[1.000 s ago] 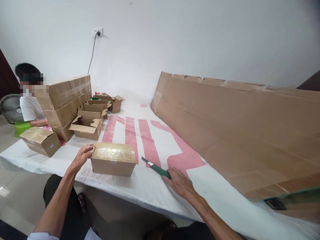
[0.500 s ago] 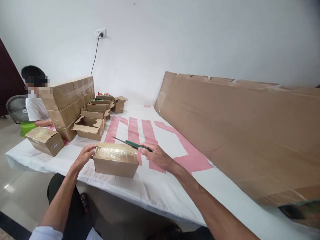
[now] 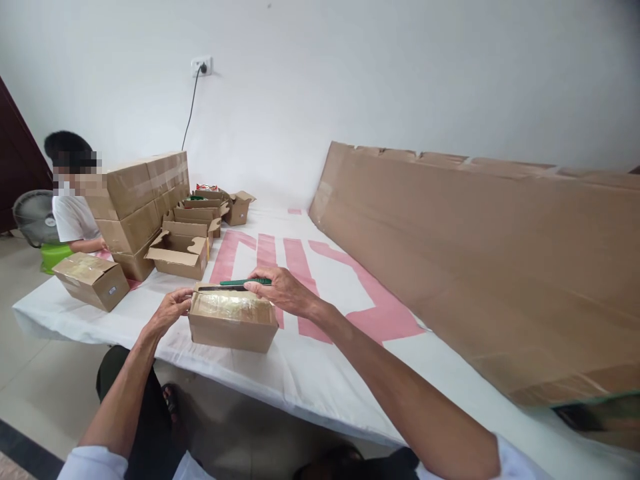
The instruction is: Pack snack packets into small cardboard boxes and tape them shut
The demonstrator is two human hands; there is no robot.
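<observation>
A closed cardboard box (image 3: 233, 330) with shiny clear tape over its top sits near the front edge of the cloth-covered table. My left hand (image 3: 173, 312) grips its left end, some fingers hidden against the side. In my right hand (image 3: 274, 288) is a green-handled knife (image 3: 240, 283), fingers closed around the handle. The dark blade points left and lies along the back part of the box top; whether it cuts into the box I cannot tell.
Stacked taped boxes (image 3: 135, 210) stand left, with a single box (image 3: 93, 280) before them. Several open boxes (image 3: 181, 253) line up alongside. A large cardboard sheet (image 3: 475, 267) leans along the right. A person (image 3: 75, 217) sits beyond the stack near a fan (image 3: 34, 217).
My right hand has moved left with the knife, bringing the blade from above and behind the box to its top back edge. My left hand stays at the box's left end.
</observation>
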